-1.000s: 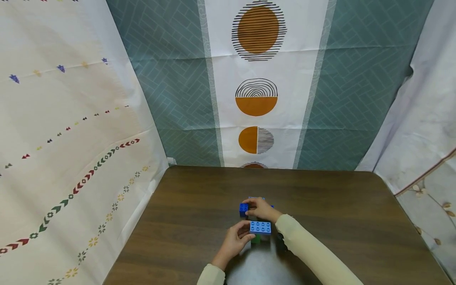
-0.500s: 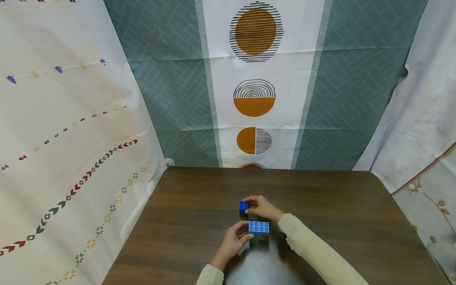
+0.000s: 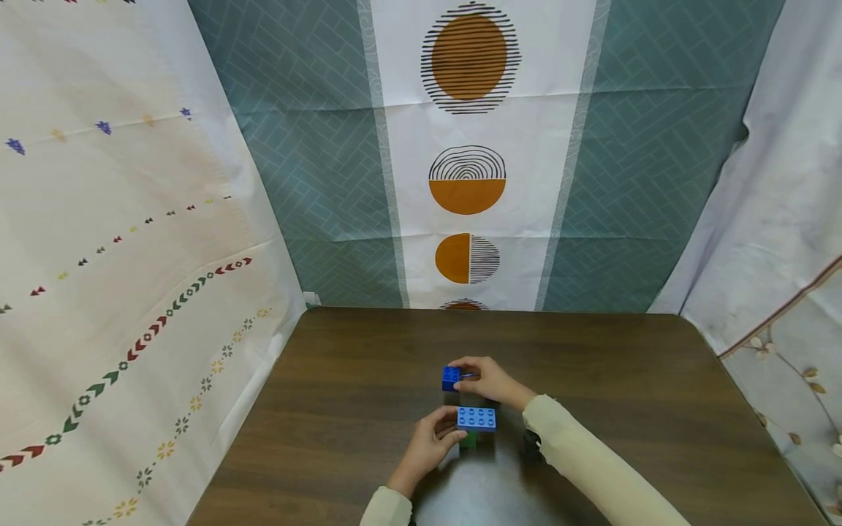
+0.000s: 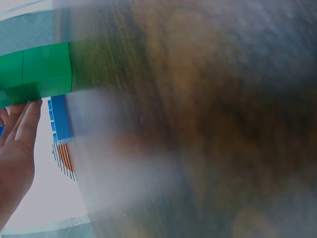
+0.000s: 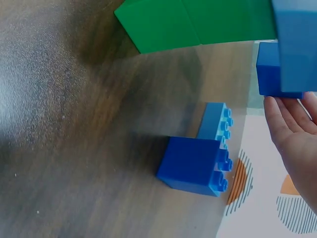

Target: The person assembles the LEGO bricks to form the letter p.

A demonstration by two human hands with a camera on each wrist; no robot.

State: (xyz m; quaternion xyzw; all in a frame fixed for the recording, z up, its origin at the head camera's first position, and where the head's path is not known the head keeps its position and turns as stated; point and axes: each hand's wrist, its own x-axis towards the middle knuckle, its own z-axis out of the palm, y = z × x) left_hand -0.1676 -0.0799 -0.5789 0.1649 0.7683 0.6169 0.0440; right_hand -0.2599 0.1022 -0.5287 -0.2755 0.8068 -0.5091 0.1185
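My left hand [image 3: 427, 447] grips the left side of a small stack: green toy building bricks [image 4: 47, 72] with a light blue brick [image 3: 476, 418] on top. The stack stands on the table. Just beyond it, my right hand [image 3: 490, 381] pinches a dark blue brick [image 3: 450, 378] between thumb and fingers, its studs facing up. That brick appears raised off the table, apart from the stack. In the right wrist view, the held dark blue brick [image 5: 268, 74] is partly covered by the stack's light blue top.
On the brown wooden table [image 3: 355, 365], another dark blue brick [image 5: 190, 163] and a light blue brick [image 5: 213, 121] stand close together, mostly hidden behind my right hand in the head view. Patterned cloths [image 3: 316, 146] hang at the back and both sides.
My right hand has moved slightly away from me with the dark blue brick, further from the stack. The left hand stays on the stack.
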